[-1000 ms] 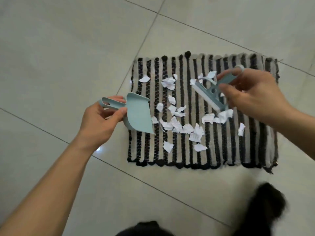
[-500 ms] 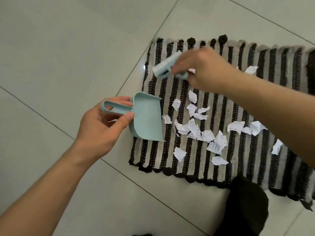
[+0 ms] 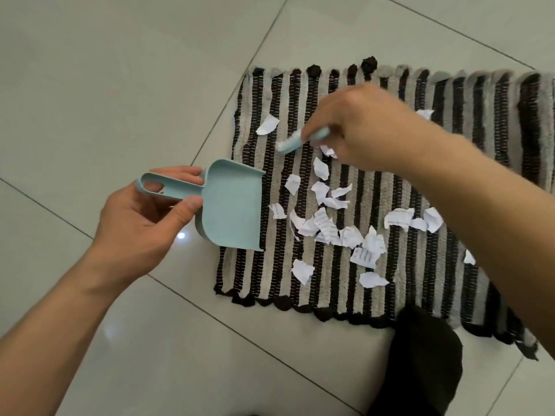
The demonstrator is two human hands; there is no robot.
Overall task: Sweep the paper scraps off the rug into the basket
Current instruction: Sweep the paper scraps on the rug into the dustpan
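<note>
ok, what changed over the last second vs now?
The right hand carried the small brush from the rug's far middle across to its far left, above the dustpan. No scraps are in the pan yet. The left hand still holds the dustpan at the rug's left edge.

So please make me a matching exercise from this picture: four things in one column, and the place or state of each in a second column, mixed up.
Things:
1. dustpan
2. brush
3. paper scraps
4. rug

Places or states:
A. scattered on the rug
B. held in the left hand, its front lip on the rug's left edge
C. lying flat on the tiled floor
D. held in the right hand, above the rug

Pairs: 1-B, 2-D, 3-A, 4-C
</note>
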